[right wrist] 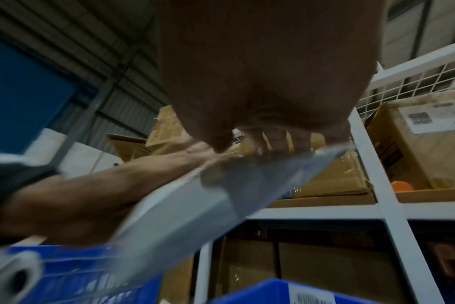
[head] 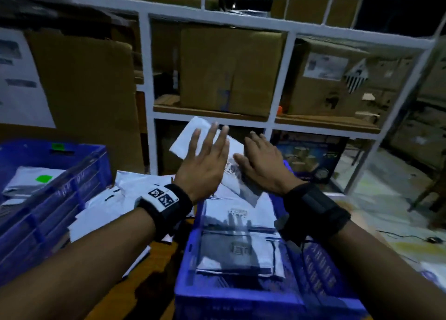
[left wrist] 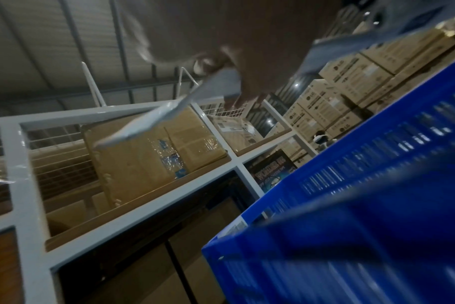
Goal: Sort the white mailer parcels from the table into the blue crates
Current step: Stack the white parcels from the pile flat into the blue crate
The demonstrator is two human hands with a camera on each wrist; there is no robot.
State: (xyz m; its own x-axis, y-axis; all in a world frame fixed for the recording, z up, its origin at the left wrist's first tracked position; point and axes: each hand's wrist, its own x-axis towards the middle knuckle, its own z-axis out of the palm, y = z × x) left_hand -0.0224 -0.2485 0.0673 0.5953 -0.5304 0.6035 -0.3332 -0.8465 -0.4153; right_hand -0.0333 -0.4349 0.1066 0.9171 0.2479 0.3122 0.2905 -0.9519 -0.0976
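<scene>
A white mailer parcel [head: 185,139] hangs tilted over the far end of the middle blue crate [head: 241,302], its low corner pointing into the crate. My left hand [head: 207,155] lies on its top face with straight, spread fingers. My right hand [head: 263,160] rests palm down on the parcel's right half, thumb beside its label. From the right wrist, the parcel [right wrist: 195,205] slopes beneath my fingers [right wrist: 275,135]. The left wrist view is blurred, showing the parcel edge [left wrist: 143,123] and the crate wall [left wrist: 351,226]. More mailers [head: 239,237] lie flat in the crate.
A second blue crate [head: 48,199] at the left holds mailers with a green sticker. Loose white mailers [head: 115,199] are piled on the wooden table [head: 149,283] between the crates. A white shelving rack [head: 147,78] with cardboard boxes stands close behind. Open floor lies to the right.
</scene>
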